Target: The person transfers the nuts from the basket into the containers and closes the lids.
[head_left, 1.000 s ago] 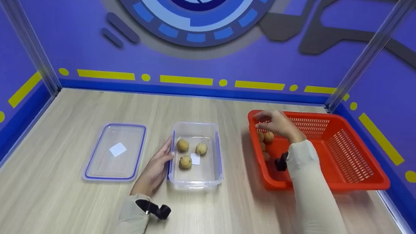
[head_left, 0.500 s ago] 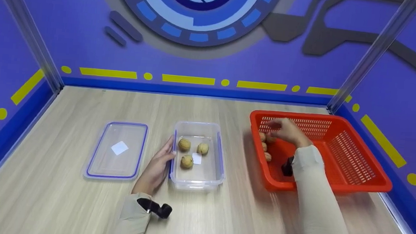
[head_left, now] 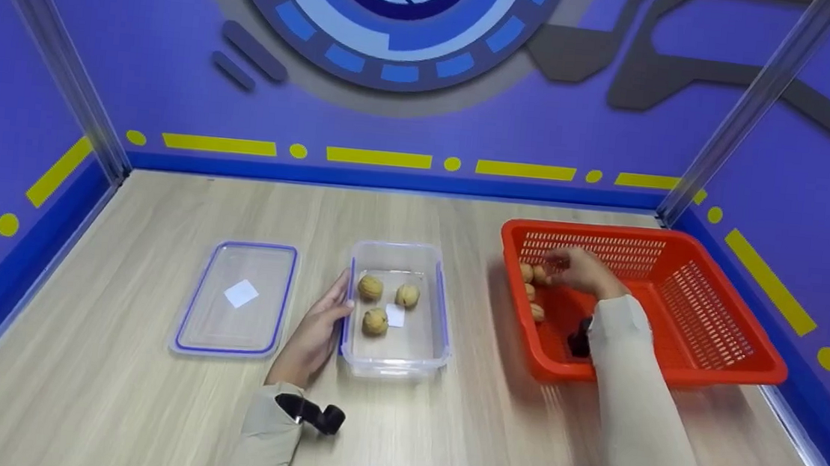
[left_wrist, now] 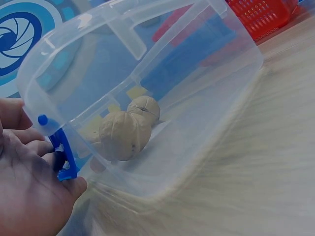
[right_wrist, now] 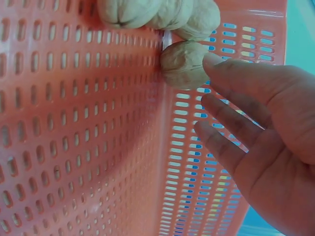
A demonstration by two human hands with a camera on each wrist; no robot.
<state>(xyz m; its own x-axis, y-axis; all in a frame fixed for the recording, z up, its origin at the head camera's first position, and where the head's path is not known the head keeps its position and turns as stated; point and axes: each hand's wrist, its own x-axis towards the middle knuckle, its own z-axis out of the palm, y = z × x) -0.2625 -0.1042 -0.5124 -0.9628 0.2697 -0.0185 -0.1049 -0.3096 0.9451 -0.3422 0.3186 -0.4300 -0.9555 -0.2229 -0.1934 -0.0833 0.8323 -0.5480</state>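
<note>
My left hand (head_left: 314, 333) rests along the left side of a clear plastic box (head_left: 394, 372), its thumb tip at the rim. Close up, the left fingers (left_wrist: 34, 147) touch the box's blue latch (left_wrist: 66, 155). Three walnuts lie in the box, one being the front walnut (head_left: 376, 322). My right hand (head_left: 584, 272) is inside the red basket (head_left: 737, 377), at its far left corner. There the right thumb touches a walnut (right_wrist: 182, 66), while the other fingers (right_wrist: 224, 142) stay spread apart from it. Several walnuts (head_left: 534, 312) line the basket's left wall.
A clear lid (head_left: 230, 322) with a blue seal lies left of the box, a white square on it. A white square (head_left: 395, 315) shows in the box as well. Wooden tabletop (head_left: 465, 433) lies between box and basket. Purple panels (head_left: 408, 138) enclose the table.
My right hand has come down from the basket's left rim, shifting slightly right and nearer, to a walnut in the corner. My left hand has kept its place at the box.
</note>
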